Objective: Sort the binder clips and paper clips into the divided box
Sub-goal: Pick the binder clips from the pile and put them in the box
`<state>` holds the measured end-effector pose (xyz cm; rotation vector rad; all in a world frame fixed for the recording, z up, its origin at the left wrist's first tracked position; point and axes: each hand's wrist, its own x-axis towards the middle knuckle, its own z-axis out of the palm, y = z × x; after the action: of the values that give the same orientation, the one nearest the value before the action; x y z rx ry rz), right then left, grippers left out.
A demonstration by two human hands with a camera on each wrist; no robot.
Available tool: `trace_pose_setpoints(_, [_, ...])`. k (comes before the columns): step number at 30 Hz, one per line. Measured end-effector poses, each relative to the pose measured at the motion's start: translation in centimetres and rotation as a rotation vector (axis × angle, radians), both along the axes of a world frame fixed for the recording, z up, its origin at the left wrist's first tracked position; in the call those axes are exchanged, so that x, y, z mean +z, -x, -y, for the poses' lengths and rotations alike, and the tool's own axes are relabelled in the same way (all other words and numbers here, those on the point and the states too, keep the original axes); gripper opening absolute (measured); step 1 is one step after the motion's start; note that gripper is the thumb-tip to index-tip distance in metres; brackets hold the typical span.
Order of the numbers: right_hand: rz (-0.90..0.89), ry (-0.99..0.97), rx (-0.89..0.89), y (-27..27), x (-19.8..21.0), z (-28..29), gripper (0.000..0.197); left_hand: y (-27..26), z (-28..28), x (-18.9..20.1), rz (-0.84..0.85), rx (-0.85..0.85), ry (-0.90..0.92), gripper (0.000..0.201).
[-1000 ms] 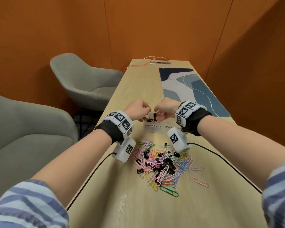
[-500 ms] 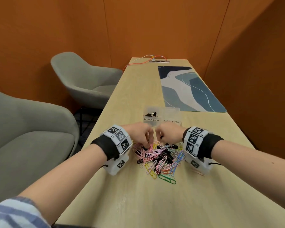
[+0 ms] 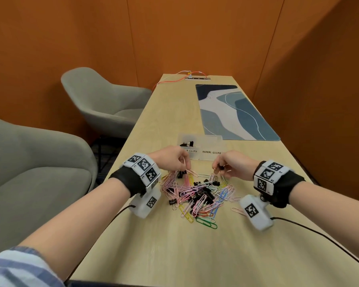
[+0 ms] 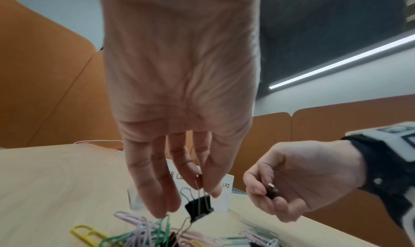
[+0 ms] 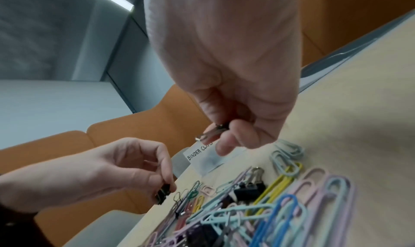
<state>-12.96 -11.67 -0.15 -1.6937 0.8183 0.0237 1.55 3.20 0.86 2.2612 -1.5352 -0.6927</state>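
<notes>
A mixed pile [image 3: 199,193] of coloured paper clips and black binder clips lies on the wooden table [image 3: 174,255]. Behind it stands the clear divided box [image 3: 210,142], labelled for binder clips on the left and paper clips on the right; a few black binder clips [image 3: 187,144] sit in its left part. My left hand [image 3: 183,165] hovers over the pile's far left edge and pinches a black binder clip [image 4: 198,209] by its wire handle. My right hand [image 3: 218,168], over the pile's far right edge, pinches another small binder clip [image 5: 213,131].
A blue patterned mat [image 3: 234,112] covers the table's far right. Two grey chairs [image 3: 104,102] stand along the left side. A power strip [image 3: 197,79] with an orange cable sits at the far end. Black wrist cables [image 3: 319,235] trail toward the near edge.
Both hands came back from the box to the pile, each took hold of a binder clip, and they have now lifted and drawn apart.
</notes>
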Motion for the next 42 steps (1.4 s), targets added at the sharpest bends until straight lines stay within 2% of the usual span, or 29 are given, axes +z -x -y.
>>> trace_pose_setpoints(3, [-0.039,-0.08,0.007,0.7,-0.1,0.1,0.023,0.2,0.2,-0.1,-0.023,0.04,0.041,0.016])
trace_pose_setpoints(5, [-0.073,-0.054,0.025,0.9,-0.2,0.1,0.029,0.3,0.4,-0.2,-0.055,0.067,0.062,0.016])
trace_pose_setpoints(8, [-0.153,0.246,0.122,1.3,-0.2,-0.1,0.036,0.5,0.4,-0.2,-0.066,0.087,0.069,0.017])
trace_pose_setpoints(10, [-0.22,0.52,0.267,2.0,-0.3,-0.2,0.027,0.6,0.3,-0.2,-0.036,0.079,0.054,0.021])
trace_pose_setpoints(13, [-0.278,0.78,0.431,2.7,-0.6,-0.5,0.024,0.6,0.1,-0.1,0.072,0.05,0.029,0.034])
trace_pose_setpoints(16, [-0.279,0.921,0.477,2.7,-0.9,-1.4,0.027,0.9,0.0,-0.1,0.123,0.058,-0.013,0.038])
trace_pose_setpoints(20, [-0.301,1.052,0.515,2.2,-1.2,-1.9,0.026,1.1,-0.2,-1.1,0.241,0.069,-0.1,0.029])
trace_pose_setpoints(24, [-0.315,1.136,0.597,2.1,-1.6,-1.7,0.023,0.8,-0.3,-1.9,0.345,0.017,-0.136,0.042])
trace_pose_setpoints(29, [-0.276,1.223,0.613,2.4,-1.2,-1.2,0.021,0.7,-0.1,-2.4,0.393,0.016,-0.077,0.028])
trace_pose_setpoints(31, [-0.264,1.206,0.57,2.3,-0.8,-0.6,0.023,0.6,-0.1,-1.9,0.379,0.015,-0.078,0.027])
trace_pose_setpoints(33, [-0.249,1.107,0.469,1.9,0.0,0.0,0.026,0.3,0.0,-1.0,0.332,0.023,-0.095,0.027])
trace_pose_setpoints(36, [-0.252,0.79,0.325,0.9,1.1,0.9,0.028,-0.3,0.7,0.9,0.257,0.068,-0.072,0.028])
trace_pose_setpoints(39, [-0.203,0.422,0.215,-0.4,2.1,1.4,0.02,-1.2,2.0,2.6,0.215,0.141,-0.043,0.021])
trace_pose_setpoints(42, [-0.113,0.233,0.159,-2.0,3.4,1.6,0.023,-2.3,3.5,3.6,0.189,0.169,-0.051,0.027])
